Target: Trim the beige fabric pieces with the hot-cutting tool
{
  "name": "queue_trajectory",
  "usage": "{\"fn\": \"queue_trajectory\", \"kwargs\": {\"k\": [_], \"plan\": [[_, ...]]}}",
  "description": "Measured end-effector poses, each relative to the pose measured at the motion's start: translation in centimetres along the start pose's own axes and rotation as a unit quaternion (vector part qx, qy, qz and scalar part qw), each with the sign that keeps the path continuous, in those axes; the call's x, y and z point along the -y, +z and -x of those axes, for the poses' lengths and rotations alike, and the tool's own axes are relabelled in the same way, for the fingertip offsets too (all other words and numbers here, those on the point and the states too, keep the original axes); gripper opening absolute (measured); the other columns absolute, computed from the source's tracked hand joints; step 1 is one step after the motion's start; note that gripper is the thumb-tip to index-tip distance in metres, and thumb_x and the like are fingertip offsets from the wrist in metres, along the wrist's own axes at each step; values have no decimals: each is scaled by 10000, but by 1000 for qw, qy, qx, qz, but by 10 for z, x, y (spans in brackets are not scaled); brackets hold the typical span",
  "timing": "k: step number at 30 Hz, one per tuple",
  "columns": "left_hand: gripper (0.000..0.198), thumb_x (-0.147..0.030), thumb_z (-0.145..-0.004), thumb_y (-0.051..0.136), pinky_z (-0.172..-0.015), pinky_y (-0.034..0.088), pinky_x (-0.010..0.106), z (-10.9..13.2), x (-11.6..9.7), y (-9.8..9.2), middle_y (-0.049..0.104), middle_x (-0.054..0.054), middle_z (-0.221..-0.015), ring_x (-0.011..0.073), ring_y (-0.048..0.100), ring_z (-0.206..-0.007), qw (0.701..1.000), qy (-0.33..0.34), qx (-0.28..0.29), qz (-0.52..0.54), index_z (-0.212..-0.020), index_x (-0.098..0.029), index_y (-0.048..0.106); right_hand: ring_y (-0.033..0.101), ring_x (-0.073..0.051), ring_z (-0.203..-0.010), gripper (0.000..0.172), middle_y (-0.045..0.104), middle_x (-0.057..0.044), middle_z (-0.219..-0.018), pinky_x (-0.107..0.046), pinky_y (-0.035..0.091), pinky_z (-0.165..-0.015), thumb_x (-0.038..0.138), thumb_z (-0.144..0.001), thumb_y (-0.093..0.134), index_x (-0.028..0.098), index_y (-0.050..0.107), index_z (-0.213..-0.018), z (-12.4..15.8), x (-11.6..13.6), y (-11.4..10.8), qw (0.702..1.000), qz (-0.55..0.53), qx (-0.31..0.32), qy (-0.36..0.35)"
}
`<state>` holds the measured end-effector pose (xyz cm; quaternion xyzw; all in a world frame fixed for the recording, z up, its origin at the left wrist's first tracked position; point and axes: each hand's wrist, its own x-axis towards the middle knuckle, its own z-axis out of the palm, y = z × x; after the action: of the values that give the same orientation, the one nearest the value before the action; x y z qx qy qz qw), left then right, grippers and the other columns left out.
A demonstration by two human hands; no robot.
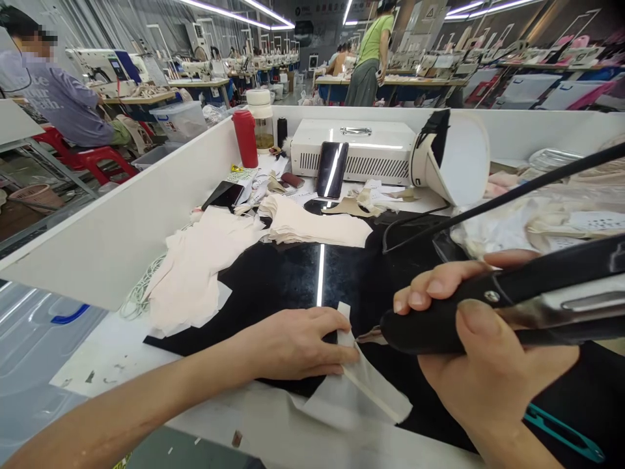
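Note:
My left hand point(297, 342) has its fingers bent and pressed onto a pale fabric piece point(374, 384), which has a narrow strip along it and lies at the front of the black mat point(273, 277). Wrapped round a black hand tool point(434, 326) with a metal bar on its side is my right hand point(488, 365). The narrow tip of the tool points left and meets the fabric strip close to my left fingertips. Beyond my hands lie a stack of cream fabric pieces point(317, 225) and a looser pile of cream fabric point(200, 267).
A phone point(333, 170) leans on a vented white box point(356, 140). A red flask point(245, 138) stands left of it. Black cable point(532, 189) crosses the right side, near plastic-wrapped material point(512, 231). A teal tool point(566, 433) lies at lower right. Other people work at sewing tables beyond.

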<state>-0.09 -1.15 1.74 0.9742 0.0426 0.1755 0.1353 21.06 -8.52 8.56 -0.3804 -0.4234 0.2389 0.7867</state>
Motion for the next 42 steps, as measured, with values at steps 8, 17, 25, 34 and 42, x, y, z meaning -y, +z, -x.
{"fn": "queue_trajectory", "kwargs": {"k": [8,17,25,34,42], "plan": [[277,-387,-1228,661,-1040,702,332,2,1,5,713,169,-1448,279,764,-1315,1000,-8,-13,5,-1422,-249,804,709,-193,-635,402,703,59,-824,-372,680,-594,325,-889,1023,323,733,-1168,-4,-4,4,1000,-8,-4,13],[284,-379,-1216,686,-1082,697,354,2,3,6,713,179,-1459,292,758,-1343,1000,-1,-9,-3,-1438,-246,804,705,-184,-651,402,704,68,-833,-370,678,-615,303,-886,1012,326,733,-1174,-7,-12,7,1000,-20,-6,13],[353,-387,-1237,647,-1148,673,393,1,5,0,760,174,-1442,278,782,-1301,999,-36,-2,29,-1514,-208,773,696,-206,-640,499,720,63,-839,-399,646,-621,443,-827,1062,334,699,-1153,-19,-12,-2,999,35,-17,-7],[127,-226,-1209,681,-978,657,351,-23,0,-3,759,64,-1117,233,750,-1067,991,-100,26,-88,-1255,-176,787,779,-263,-956,498,814,-21,-1132,-494,683,-955,588,-876,1011,332,744,-1210,-39,4,-40,979,199,-1,-39],[223,-138,-1186,635,-885,602,297,-34,-8,-30,719,18,-985,189,704,-917,984,-142,69,-77,-1013,-199,761,702,-239,-740,197,781,11,-896,-463,684,-841,315,-861,1007,394,883,-992,-11,19,-81,930,256,-80,-250]]}}
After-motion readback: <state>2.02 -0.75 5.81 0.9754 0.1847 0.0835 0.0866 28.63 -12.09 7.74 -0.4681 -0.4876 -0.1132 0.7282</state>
